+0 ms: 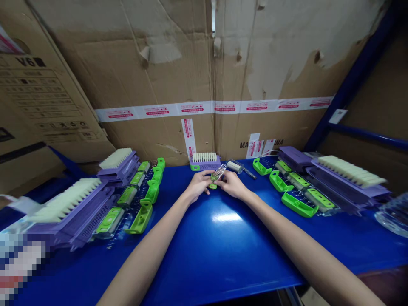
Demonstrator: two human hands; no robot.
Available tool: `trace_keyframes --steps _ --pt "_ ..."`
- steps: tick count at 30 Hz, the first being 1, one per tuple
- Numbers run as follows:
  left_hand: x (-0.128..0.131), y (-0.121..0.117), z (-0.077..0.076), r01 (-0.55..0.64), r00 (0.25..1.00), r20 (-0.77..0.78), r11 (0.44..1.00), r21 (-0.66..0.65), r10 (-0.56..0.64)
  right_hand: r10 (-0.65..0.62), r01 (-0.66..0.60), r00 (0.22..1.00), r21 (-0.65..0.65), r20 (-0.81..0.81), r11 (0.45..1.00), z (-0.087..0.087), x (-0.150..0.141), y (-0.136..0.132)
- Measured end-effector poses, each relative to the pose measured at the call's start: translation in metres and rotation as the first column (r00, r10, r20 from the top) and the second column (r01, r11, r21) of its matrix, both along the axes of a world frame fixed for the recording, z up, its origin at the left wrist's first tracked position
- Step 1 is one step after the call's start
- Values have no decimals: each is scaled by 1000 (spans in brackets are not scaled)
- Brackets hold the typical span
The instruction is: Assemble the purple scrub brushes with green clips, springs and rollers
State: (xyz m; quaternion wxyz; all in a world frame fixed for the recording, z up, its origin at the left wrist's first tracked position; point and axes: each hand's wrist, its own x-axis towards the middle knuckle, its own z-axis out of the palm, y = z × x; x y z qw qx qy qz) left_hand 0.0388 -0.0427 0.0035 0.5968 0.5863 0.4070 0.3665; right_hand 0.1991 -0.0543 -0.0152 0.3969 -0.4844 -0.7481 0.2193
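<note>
Brown cardboard (172, 63) stands behind the blue desk (197, 255); far in the middle, left hand (198, 185) and right hand (233, 183) pinch a green part (213, 186) with its spring (219, 172), likely to steady them; green caps (299, 205) line both sides, maybe for easy reach.

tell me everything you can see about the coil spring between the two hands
The coil spring is a slim, silvery, shiny coil that looks like metal wire, with its turns spaced apart. It slants, its upper end leaning to the right, between the left hand and the right hand. Its lower end meets or overlaps a green piece; whether it is seated there, I cannot tell. Which fingers touch it is also unclear.
</note>
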Motion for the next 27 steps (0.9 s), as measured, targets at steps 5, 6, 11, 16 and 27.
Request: trace_keyframes --steps 5,6,11,16,27 --pt "-1 0 0 33 999 -41 999 23 -32 -8 7 1000 -10 -29 1000 -3 0 2" --pt "-1 1 -1 38 998 -44 999 28 -37 -15 15 999 -10 -36 1000 -2 0 2" --pt "-1 3 -3 81 996 -29 996 25 -80 -68 68 997 -36 -20 997 5 -2 -1" --pt "-2 4 -3 108 994 -30 994 6 -108 -107 105 994 -75 -23 992 8 -2 -1" --pt "-5 1 1 82 995 64 994 -73 -78 -85 7 960 -277 -268 961 6 0 2"
